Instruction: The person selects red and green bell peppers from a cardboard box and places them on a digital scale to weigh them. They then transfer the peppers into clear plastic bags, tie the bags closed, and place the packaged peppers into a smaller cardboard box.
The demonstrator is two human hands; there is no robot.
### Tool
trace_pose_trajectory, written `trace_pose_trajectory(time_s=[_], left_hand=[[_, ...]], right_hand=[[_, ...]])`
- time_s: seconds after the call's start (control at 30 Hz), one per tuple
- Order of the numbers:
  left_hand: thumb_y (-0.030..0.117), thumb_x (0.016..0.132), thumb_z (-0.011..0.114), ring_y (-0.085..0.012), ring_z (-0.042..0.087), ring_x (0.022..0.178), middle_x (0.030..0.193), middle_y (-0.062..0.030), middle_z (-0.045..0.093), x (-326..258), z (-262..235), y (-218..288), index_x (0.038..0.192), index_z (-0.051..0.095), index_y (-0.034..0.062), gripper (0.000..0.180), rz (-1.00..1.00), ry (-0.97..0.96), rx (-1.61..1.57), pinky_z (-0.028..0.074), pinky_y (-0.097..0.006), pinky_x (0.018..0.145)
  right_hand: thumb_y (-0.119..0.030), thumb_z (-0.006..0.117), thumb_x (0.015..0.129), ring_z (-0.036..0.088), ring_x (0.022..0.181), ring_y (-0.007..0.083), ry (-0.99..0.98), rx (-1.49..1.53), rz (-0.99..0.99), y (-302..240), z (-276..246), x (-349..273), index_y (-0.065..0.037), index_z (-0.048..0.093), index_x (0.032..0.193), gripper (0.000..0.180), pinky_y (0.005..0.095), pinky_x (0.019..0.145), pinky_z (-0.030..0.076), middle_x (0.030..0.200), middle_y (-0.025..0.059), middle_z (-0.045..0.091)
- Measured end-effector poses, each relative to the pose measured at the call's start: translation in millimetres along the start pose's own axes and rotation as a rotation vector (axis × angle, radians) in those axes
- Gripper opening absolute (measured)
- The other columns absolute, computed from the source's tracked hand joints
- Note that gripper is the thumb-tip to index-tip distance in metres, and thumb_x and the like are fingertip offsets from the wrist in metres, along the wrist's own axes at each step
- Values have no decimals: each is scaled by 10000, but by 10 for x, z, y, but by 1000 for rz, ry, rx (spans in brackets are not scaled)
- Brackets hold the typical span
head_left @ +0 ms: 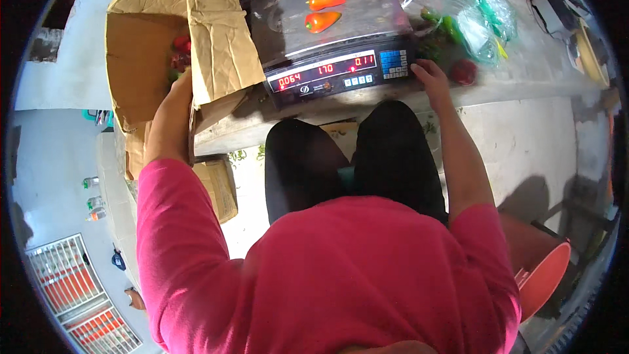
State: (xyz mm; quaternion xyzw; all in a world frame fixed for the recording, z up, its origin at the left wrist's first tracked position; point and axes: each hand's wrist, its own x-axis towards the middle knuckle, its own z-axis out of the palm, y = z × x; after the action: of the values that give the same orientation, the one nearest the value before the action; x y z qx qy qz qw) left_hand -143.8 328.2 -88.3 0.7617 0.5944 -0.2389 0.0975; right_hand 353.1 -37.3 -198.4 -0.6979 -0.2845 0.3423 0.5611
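Two small orange peppers (pixel 324 22) with green stem ends lie side by side on the metal plate of a digital weighing scale (pixel 327 78), whose display glows red. My left hand (pixel 179 86) reaches into an open cardboard box (pixel 134 65) left of the scale. Red peppers (pixel 181 44) show inside the box, close to that hand. Its fingers are mostly hidden, so I cannot see whether they hold anything. At the scale's right front corner, beside the keypad, my right hand (pixel 430 80) rests with fingers extended and nothing in them.
Clear and green plastic bags (pixel 477 23) with green vegetables lie right of the scale. A round dark red item (pixel 464 72) sits near the ledge's edge, by my right hand. A red bucket (pixel 545 278) stands low on the right. Another cardboard box (pixel 216 190) is below the ledge.
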Motion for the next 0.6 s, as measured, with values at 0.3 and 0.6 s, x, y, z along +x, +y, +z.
trace_pose_trajectory(time_s=[0.3, 0.6], left_hand=[[218, 811, 595, -187, 605, 858, 969, -82, 616, -923, -870, 461, 1116, 515, 94, 339, 280, 265, -1529, 515, -320, 629], [362, 741, 632, -379, 475, 1108, 1200, -226, 464, -1662, -1357, 652, 1179, 461, 50, 565, 1020, -103, -2058, 535, -505, 723]], right_hand=[[-312, 676, 739, 528, 808, 115, 12, -30, 88, -63, -25, -15, -51, 594, 1034, 403, 244, 621, 410, 934, 35, 594], [-248, 621, 792, 480, 783, 108, -55, 147, 1, 24, -5, -13, -26, 519, 1107, 398, 243, 695, 394, 895, 24, 538]])
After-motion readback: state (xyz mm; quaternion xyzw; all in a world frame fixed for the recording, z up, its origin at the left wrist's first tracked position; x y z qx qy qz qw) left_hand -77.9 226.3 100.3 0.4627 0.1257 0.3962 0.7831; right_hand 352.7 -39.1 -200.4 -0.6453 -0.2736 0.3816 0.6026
